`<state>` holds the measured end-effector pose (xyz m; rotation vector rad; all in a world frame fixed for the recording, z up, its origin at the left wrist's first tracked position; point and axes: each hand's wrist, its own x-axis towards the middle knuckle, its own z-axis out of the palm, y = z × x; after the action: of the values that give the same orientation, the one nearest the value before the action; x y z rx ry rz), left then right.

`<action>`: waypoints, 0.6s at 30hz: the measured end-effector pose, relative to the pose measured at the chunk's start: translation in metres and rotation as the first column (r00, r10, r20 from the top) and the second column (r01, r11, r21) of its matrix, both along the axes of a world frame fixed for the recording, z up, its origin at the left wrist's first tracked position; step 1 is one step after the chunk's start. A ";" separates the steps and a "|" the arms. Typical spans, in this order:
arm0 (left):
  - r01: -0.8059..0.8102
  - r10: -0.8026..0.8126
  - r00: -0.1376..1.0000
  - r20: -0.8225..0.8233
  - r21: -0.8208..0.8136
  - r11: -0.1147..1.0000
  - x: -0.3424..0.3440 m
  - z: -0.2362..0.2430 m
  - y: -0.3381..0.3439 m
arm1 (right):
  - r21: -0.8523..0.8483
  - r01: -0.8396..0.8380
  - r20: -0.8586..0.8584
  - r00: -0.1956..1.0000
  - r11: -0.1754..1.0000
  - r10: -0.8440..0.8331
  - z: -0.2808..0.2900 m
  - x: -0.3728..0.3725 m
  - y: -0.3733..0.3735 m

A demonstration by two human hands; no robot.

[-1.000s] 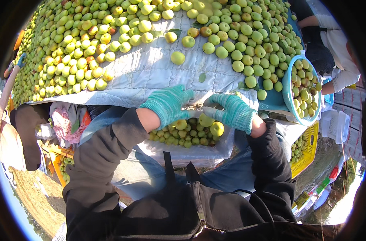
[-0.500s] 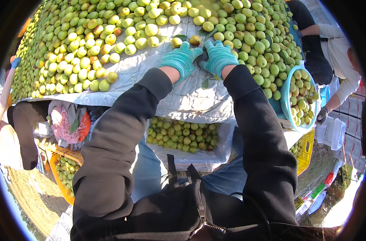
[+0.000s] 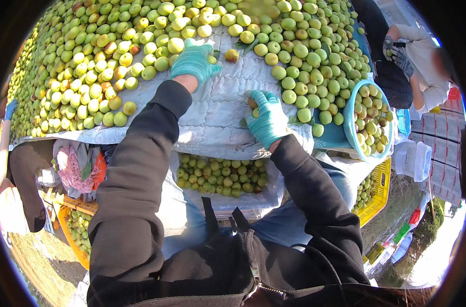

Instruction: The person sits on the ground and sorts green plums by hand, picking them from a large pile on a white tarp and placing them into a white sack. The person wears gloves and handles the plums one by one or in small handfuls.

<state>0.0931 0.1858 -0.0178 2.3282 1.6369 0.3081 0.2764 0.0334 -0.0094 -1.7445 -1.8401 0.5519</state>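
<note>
Below the head camera, a sunlit quilted cloth [image 3: 212,110] bore heaped fruit [image 3: 94,71]. A blue basket [image 3: 350,123], yellow crate [image 3: 380,197] and plastic-lined box [image 3: 228,202] held more. Within the right hand's [image 3: 268,122] curled fingers sat a brownish fruit [image 3: 252,103]; the left hand [image 3: 194,62] bent over a yellow-green one [image 3: 211,59], its grip unclear.

— From where is the scene viewed?
— It is taken steeply downward by a head-worn wide fisheye.
— How near is it set?
— Close: the black jacket [image 3: 207,279] is cut by the lower edge, the heaped fruit [image 3: 80,69] by the upper; straight lines are bent.
</note>
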 end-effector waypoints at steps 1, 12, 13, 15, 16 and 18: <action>-0.001 -0.004 0.998 0.068 0.075 0.997 0.004 0.002 0.000 | -0.030 0.033 -0.177 0.984 0.999 -0.038 0.004 0.004 0.001; 0.104 -0.118 0.984 -0.134 -0.106 0.989 0.045 0.009 0.002 | -0.370 -0.570 -0.746 -0.288 0.734 -0.600 0.040 0.050 -0.036; 0.083 -0.095 0.989 -0.116 -0.100 0.991 0.046 0.007 0.002 | -0.384 -0.560 -0.763 -0.255 0.734 -0.594 0.038 0.051 -0.038; 0.053 -0.058 0.994 -0.092 -0.055 0.997 0.043 0.004 0.001 | -0.426 -0.548 -0.777 -0.186 0.720 -0.601 0.034 0.050 -0.044; 0.055 -0.059 0.994 -0.087 -0.044 0.998 0.041 0.005 -0.001 | -0.443 -0.540 -0.781 -0.160 0.716 -0.604 0.033 0.050 -0.048; 0.045 -0.043 0.996 -0.077 0.022 0.999 0.035 0.010 -0.008 | -0.460 -0.561 -0.734 -0.196 0.688 -0.650 0.031 0.049 -0.055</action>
<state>0.1278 0.1775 -0.0083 2.4185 1.6220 0.2324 0.3257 -0.0219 0.0217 -0.7548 -0.0565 2.1528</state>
